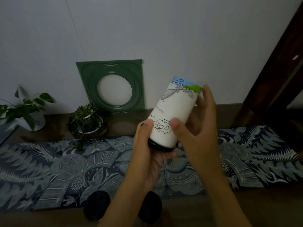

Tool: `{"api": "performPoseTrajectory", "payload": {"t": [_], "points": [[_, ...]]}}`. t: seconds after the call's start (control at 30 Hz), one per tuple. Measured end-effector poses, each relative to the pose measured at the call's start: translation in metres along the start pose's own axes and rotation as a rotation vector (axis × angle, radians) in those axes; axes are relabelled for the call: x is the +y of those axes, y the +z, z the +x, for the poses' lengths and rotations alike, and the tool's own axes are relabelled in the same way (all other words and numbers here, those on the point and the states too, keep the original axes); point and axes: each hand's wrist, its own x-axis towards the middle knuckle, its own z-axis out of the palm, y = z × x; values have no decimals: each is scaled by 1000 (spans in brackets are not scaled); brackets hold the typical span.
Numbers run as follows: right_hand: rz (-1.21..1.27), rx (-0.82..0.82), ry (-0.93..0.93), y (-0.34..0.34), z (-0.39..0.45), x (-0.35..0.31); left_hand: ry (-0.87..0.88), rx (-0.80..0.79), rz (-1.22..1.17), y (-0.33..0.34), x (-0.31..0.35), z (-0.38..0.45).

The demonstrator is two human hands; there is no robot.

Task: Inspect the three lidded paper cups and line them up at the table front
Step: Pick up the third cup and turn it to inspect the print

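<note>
Head view: white paper cup w/ line drawings and black lid (170, 112) held up off the table, tilted, lid end down toward the wearer. Left hand (150, 154) curls round the lid end, thumb on the wall. Right hand (196, 128) clasps the wall from the right, fingers (207, 95) spread to the cup's base. Two black-lidded cups (96, 205) (151, 207) stand below the wrists, at the table front by the blue patterned cloth (49, 169).

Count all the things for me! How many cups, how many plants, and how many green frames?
Cups: 3 – held cup, left cup, right cup
Plants: 2 – leafy plant, bushy plant
Green frame: 1
Total: 6
</note>
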Motion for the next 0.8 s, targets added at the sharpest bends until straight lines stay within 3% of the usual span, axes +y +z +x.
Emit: {"api": "performPoseTrajectory", "payload": {"t": [0.17,0.27,0.53,0.8], "points": [[-487,-246,-263,-14,-13,16,14,50,-3,-3,3,4],[-652,-288,-324,-21,-16,25,39,69,60,-3,2,5],[-563,-192,-239,-33,-20,27,133,43,225,-2,-6,5],[-320,-70,76,-44,-26,29,221,-38,223,-14,-10,2]]}}
